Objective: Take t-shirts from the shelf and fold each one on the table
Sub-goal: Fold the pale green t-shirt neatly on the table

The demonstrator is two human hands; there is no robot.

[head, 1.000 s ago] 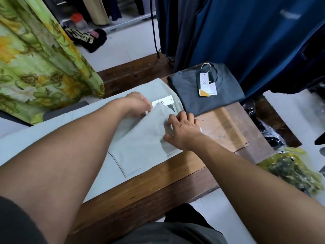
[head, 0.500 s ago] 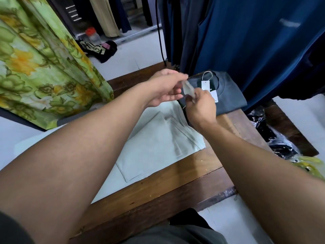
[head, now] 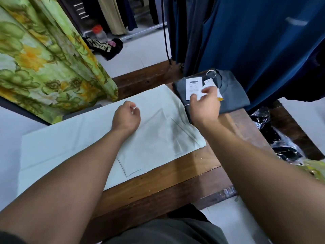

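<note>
Two t-shirts share the brown wooden surface [head: 175,175]: a pale mint-green cotton t-shirt [head: 154,134], partly folded and spread flat across the middle, and a dark grey folded t-shirt [head: 233,95] set at the far right corner, just beside the pale one's collar end, likely parked there as finished. The left hand [head: 126,115] rests on the pale shirt with its fingers curled in, pinching what looks like a bit of white thread or tag string; exactly what it is I cannot tell. The right hand [head: 204,104] hovers over the edge of the grey shirt, thumb and fingers pinching a white rectangular paper price tag [head: 193,87], whose thin string seems to trail back towards the pale shirt, so the tag is probably being kept clear of the folds. A green and yellow floral curtain [head: 44,59] hangs to the left, and dark blue garments [head: 255,41] hang behind the grey shirt.
</note>
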